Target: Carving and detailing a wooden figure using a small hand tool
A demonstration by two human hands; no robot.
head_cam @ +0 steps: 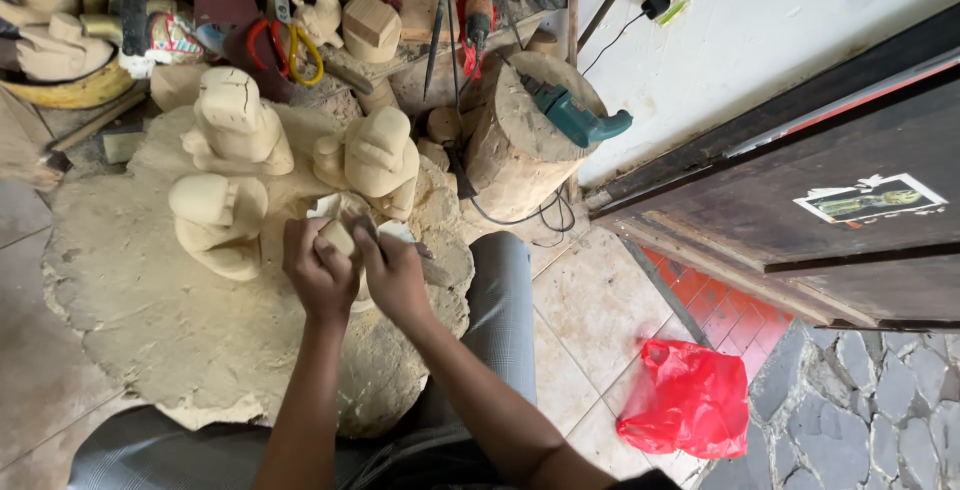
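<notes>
My left hand (318, 272) grips a small pale wooden carving (338, 237) over a broad wood slab (160, 300). Beside it, my right hand (395, 272) closes on a thin carving tool (420, 249) and a scrap of white paper pressed to the piece. Three rough-cut wooden figures stand on the slab just beyond my hands: one at far left (232, 120), one near left (213, 220) and one in the middle (378, 158).
A log stump (515, 140) bears a teal power tool (575, 118) with its cord trailing down. Scissors (290, 50), blocks and painted carvings crowd the back. A dark wooden door (800, 210) stands at right; a red plastic bag (688, 400) lies on the tiled floor.
</notes>
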